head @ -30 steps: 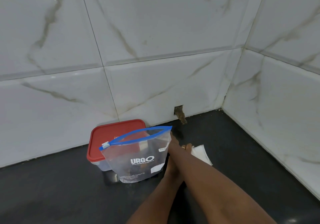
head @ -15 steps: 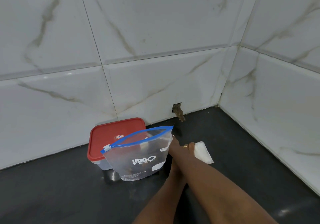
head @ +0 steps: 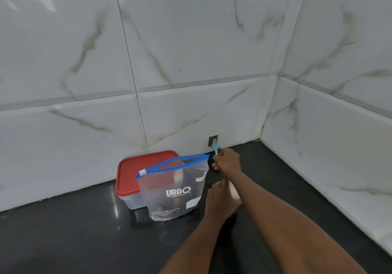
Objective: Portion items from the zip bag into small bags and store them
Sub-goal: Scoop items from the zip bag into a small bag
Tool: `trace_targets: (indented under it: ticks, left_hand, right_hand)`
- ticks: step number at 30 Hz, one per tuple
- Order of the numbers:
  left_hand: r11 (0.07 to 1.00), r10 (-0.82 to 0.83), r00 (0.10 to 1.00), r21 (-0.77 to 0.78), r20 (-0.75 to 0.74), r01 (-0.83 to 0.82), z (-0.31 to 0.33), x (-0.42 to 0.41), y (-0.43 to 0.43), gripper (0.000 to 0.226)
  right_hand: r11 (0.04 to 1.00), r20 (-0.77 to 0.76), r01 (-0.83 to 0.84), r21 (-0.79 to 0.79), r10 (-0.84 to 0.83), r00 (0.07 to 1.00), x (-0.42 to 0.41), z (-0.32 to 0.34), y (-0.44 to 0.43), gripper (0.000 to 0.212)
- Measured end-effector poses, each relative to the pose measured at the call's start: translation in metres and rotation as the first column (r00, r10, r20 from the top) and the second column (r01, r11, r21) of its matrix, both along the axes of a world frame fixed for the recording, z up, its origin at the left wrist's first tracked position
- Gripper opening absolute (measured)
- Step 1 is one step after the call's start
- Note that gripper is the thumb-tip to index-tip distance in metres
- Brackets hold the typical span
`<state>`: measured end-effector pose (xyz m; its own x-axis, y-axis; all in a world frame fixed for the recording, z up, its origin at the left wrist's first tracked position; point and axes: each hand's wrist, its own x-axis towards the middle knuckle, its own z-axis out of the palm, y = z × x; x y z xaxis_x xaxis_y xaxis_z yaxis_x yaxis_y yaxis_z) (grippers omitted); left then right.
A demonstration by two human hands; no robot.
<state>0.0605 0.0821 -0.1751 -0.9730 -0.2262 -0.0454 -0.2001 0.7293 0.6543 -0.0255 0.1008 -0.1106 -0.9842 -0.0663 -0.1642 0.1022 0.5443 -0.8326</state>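
Black tabletop [head: 63, 242] in a white marble-tiled corner [head: 273, 104]. One zip bag [head: 176, 197] stands open against one red-lidded container [head: 135, 167]. My right hand [head: 229, 161] grips one teal spoon [head: 215, 146]; my left hand [head: 216, 201], grip unclear.

The zip bag [head: 176, 191] stood on the bench [head: 74, 231] with its mouth open and free from above. The red-lidded container [head: 135, 167] stood close behind it, before the tiled wall [head: 191, 108]. On its right side the left hand [head: 218, 201] and the right hand [head: 229, 161], gripping a spoon [head: 215, 146], occupied the room. The bench in front and to the left lay open.
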Motion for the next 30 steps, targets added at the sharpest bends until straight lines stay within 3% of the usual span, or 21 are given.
trace_targets:
  ticks: [2,6,11,15,20,24,27,30]
  left_hand:
    - [1.0,-0.01,1.0,-0.015,-0.025,0.009,0.005,0.003,-0.004,0.063]
    - [0.989,0.058,0.998,0.14,-0.028,-0.053,0.016,0.011,-0.01,0.064]
    - [0.97,0.097,0.99,0.231,-0.105,-0.071,0.048,0.03,-0.008,0.062]
    - [0.948,0.14,0.967,0.311,-0.214,-0.069,0.079,0.04,-0.007,0.061]
    - [0.951,0.153,0.908,0.307,-0.391,-0.028,0.136,0.049,-0.015,0.053]
    - [0.982,0.117,0.877,0.186,-0.466,-0.032,0.178,0.053,-0.049,0.049]
    - [0.992,0.062,0.897,-0.074,-0.438,-0.105,0.193,0.054,-0.083,0.05]
    - [0.932,0.05,0.942,-0.324,-0.332,-0.164,0.193,0.054,-0.111,0.048]
  right_hand:
    - [1.0,-0.008,0.01,-0.008,-0.01,1.0,0.009,0.014,0.01,0.025]
    - [1.0,-0.091,0.002,-0.013,-0.003,0.996,0.025,0.028,0.022,0.005]
    - [0.999,-0.21,0.036,0.001,-0.035,0.977,0.048,0.05,0.034,0.023]
    - [0.996,-0.306,0.093,-0.006,-0.091,0.948,0.066,0.071,0.046,0.025]
    - [0.953,-0.328,0.223,-0.205,-0.282,0.902,0.083,0.095,0.054,0.021]
    - [0.974,-0.268,0.192,-0.121,-0.218,0.939,0.096,0.094,0.043,0.02]
    - [0.99,-0.231,0.135,-0.028,-0.138,0.963,0.109,0.09,0.025,0.028]
    - [0.993,-0.236,0.121,-0.001,-0.117,0.965,0.118,0.091,0.006,0.045]
